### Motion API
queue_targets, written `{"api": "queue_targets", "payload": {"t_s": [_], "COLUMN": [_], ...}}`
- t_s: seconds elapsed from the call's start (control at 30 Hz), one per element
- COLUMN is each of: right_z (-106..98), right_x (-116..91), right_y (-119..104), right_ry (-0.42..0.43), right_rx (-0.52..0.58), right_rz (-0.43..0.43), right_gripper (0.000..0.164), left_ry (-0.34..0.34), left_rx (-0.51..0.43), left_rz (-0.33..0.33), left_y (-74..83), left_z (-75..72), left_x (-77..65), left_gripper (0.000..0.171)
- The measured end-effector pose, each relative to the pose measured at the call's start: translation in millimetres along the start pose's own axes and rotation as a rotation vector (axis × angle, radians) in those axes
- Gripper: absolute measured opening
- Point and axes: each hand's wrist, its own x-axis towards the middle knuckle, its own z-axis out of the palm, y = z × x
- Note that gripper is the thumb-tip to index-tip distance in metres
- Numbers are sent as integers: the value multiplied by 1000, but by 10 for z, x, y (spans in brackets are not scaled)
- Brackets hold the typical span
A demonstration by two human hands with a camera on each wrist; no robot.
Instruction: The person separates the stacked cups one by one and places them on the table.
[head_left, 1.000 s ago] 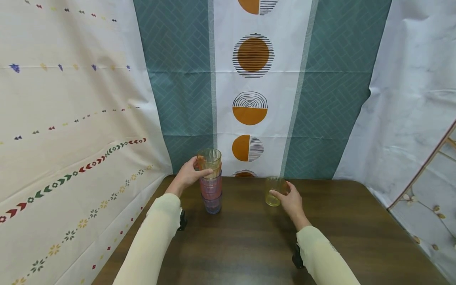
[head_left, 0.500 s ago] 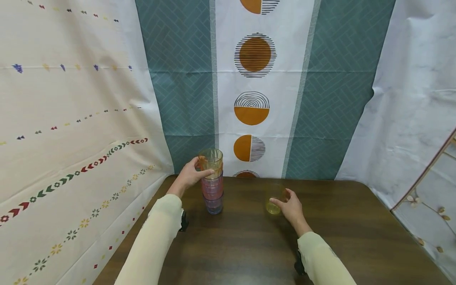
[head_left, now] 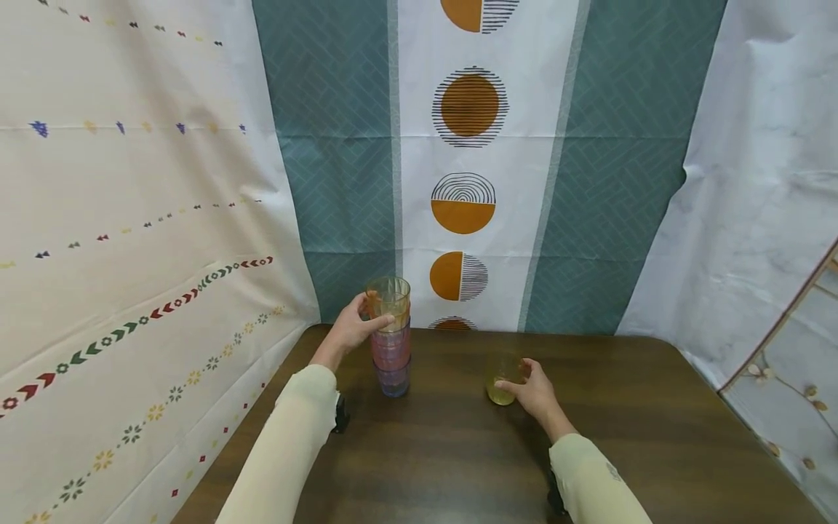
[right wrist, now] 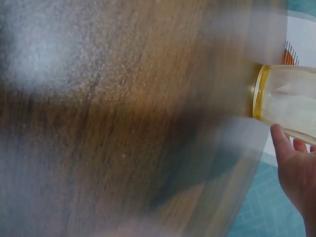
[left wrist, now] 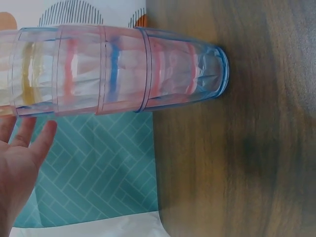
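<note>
Gripping the amber tumbler (head_left: 400, 295) at the top of a tall nested stack (head_left: 390, 353), the person's left hand (head_left: 348, 329) has its thumb across the near side and its fingers reaching round behind. The stack stands upright on the desk (head_left: 452, 451), toward its far left, with pink tumblers below the amber and a blue one (head_left: 393, 388) at the foot. Well apart to the right, the right hand (head_left: 538, 393) holds a single yellow tumbler (head_left: 503, 397) between thumb and fingers, base downward; whether that base touches the wood or hangs just above it, the views do not settle.

The stack looks the likelier trouble: it is narrow at the foot and gripped high, so a sideways push from the left hand could tip it. Lifting by the amber tumbler alone might pull it free of the nest and leave the lower ones wobbling. On the right, smooth clear walls could slip if the pinch loosens, and an uneven landing on the base might make the yellow tumbler rock or topple.
</note>
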Motion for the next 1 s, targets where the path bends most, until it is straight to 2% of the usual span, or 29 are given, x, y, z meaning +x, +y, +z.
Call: {"api": "queue_targets", "payload": {"t_s": [0.1, 0.23, 0.3, 0.4, 0.6, 0.73, 1.0], "right_z": [-2, -94, -142, -195, -266, -275, -114], "right_x": [-4, 8, 11, 5, 56, 110, 204], "right_y": [-24, -73, -104, -166, -332, -481, -983], "right_ry": [-18, -18, -17, -15, 14, 19, -14], "right_rx": [-16, -68, -85, -83, -97, -99, -29], "right_rz": [8, 5, 7, 6, -27, -46, -146], "right_gripper": [94, 109, 117, 120, 117, 113, 98], "left_ry": [6, 13, 10, 3, 3, -2, 2], "left_rx": [-19, -43, -37, -19, -23, -64, -165], "left_rz": [10, 21, 15, 0, -11, -6, 7], "left_y": [-17, -11, -17, -51, -109, -130, -143], "left_z": [1, 35, 45, 48, 37, 60, 80], "left_x": [-20, 13, 21, 17, -17, -22, -28], "left_gripper": [84, 86, 87, 86, 86, 84, 81]}}
